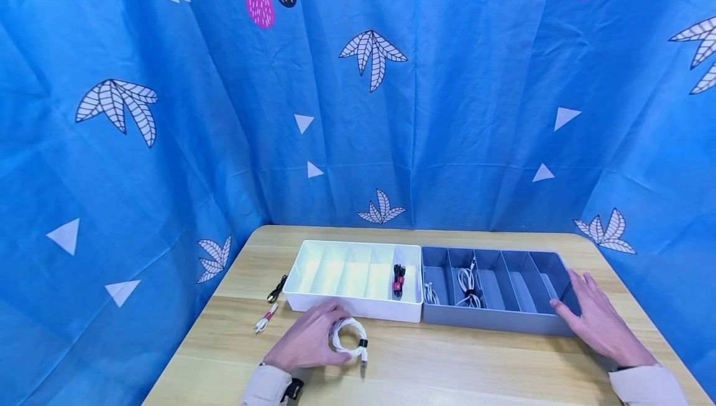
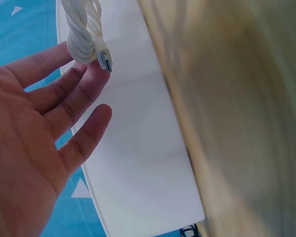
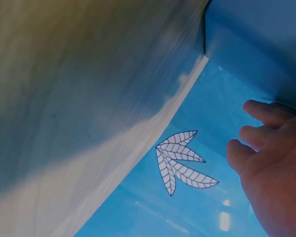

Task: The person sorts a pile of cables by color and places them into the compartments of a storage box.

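— At the left of the wooden table [image 1: 224,344], before a patterned blue curtain [image 1: 414,132], what lies loose?
— Two small bundles: a white cable with a red tie [image 1: 265,318] and, just beyond it, a black cable [image 1: 276,289], both beside the end of the white tray [image 1: 352,308].
— Next, the left hand [image 1: 309,339]?
— It reaches in front of that tray's near wall and holds a coiled white cable [image 1: 362,331] between thumb and fingers. The coil forms a ring, bound by a black strap, with its plug pointing toward the person. Whether it touches the table cannot be told.
— And the tray's contents?
— A dark cable with a red tie [image 1: 398,280] occupies the rightmost compartment.
— What adjoins it?
— The grey tray [image 1: 492,318], set end to end with the white one. Its leftmost compartment contains a small white cable [image 1: 431,295]; the second, a white cable with a black tie [image 1: 468,288].
— Finally, the right hand [image 1: 601,322]?
— It is spread wide at the grey tray's right end, thumb apart from the fingers, the thumb at the near corner. Firm contact cannot be confirmed.
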Tool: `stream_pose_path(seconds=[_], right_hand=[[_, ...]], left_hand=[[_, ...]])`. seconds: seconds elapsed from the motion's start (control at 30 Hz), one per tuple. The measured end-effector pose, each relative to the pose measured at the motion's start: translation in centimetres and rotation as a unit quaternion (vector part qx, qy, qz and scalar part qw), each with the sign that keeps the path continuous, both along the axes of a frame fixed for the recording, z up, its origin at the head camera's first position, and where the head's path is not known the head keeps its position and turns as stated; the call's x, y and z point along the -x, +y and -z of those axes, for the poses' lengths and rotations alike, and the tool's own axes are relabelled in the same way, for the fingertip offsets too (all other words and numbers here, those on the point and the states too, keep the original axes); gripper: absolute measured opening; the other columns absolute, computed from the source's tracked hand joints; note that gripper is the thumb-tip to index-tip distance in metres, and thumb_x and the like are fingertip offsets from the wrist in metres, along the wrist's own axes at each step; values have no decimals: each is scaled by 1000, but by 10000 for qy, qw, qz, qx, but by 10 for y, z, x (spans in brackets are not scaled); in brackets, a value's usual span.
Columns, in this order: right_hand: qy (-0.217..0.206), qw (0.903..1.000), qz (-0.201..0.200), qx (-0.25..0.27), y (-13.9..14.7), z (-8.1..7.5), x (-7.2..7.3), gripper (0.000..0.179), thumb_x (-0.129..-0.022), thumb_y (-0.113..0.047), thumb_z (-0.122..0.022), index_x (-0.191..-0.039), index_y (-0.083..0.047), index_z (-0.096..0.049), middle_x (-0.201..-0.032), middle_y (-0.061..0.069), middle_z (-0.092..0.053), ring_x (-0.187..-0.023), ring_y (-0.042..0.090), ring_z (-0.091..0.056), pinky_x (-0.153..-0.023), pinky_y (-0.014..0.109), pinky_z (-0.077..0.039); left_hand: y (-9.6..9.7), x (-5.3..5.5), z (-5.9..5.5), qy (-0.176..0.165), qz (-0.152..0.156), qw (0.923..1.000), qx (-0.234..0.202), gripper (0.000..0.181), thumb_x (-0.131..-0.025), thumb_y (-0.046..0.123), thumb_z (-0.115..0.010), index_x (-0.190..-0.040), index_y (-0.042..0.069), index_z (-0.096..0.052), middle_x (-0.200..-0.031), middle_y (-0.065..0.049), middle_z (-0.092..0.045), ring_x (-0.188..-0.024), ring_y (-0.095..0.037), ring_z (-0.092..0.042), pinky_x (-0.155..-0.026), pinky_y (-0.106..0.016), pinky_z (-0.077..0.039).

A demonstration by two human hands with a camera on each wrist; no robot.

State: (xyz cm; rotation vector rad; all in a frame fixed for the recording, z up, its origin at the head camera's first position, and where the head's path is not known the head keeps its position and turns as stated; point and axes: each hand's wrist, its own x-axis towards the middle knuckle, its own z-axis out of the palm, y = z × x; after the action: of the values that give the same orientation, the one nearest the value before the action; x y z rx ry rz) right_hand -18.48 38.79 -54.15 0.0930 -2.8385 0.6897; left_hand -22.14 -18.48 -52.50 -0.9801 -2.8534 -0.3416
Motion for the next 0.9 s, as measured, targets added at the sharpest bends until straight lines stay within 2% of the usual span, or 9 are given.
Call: stream_pose_path(seconds=[0.17,0.33,0.5,0.67,0.77,0.9], right_hand=[[15,10000,-19,9,0,0,0,87,-100,-45,-48,-155,5,-3,-155,41,-12,-148,53,7,-109,79,-3],[-7,10000,-14,17,0,-1,-1,87,-100,-45,-48,-155,4,-3,-155,41,-11,-148,53,8,-107,80,-5],[-21,10000,-11,7,0,-1,-1,87,-100,-45,-48,-156,3,-2,-155,40,-11,-148,53,7,-105,81,-8],[9,10000,-4,9,0,-1,0,87,-100,-44,-49,-156,2,-1,-155,41,-12,-148,52,9,-107,79,-6],[5,10000,10,0,0,-1,0,87,-100,-44,-49,-156,2,-2,-155,41,-11,-148,51,10,-108,78,-5],[-29,10000,19,-7,0,-2,0,86,-100,-45,-48,-156,2,-2,-155,41,-11,-148,51,10,-108,79,-6]], left_hand=[[4,-1,-6,-133,-57,9999,48,70,-67,66,-74,-123,26,-63,-133,8,-56,-125,-16,-54,-107,-40,-48],[8,1,-10,-91,-63,9999,12,71,-67,65,-75,-125,25,-62,-130,8,-58,-122,-16,-56,-106,-40,-48],[12,3,-13,166,90,9998,-77,72,-66,63,-76,-124,23,-63,-119,11,-60,-105,-8,-58,-97,-34,-52],[16,6,-16,354,256,9989,-166,72,-64,61,-77,-123,23,-64,-110,14,-58,-90,-2,-53,-82,-23,-52],[19,8,-19,336,304,9987,-249,71,-63,60,-78,-122,23,-65,-108,14,-58,-88,-1,-51,-78,-20,-50],[22,8,-23,207,280,9990,-268,71,-64,59,-79,-123,23,-65,-110,14,-58,-91,-2,-53,-80,-21,-51]])
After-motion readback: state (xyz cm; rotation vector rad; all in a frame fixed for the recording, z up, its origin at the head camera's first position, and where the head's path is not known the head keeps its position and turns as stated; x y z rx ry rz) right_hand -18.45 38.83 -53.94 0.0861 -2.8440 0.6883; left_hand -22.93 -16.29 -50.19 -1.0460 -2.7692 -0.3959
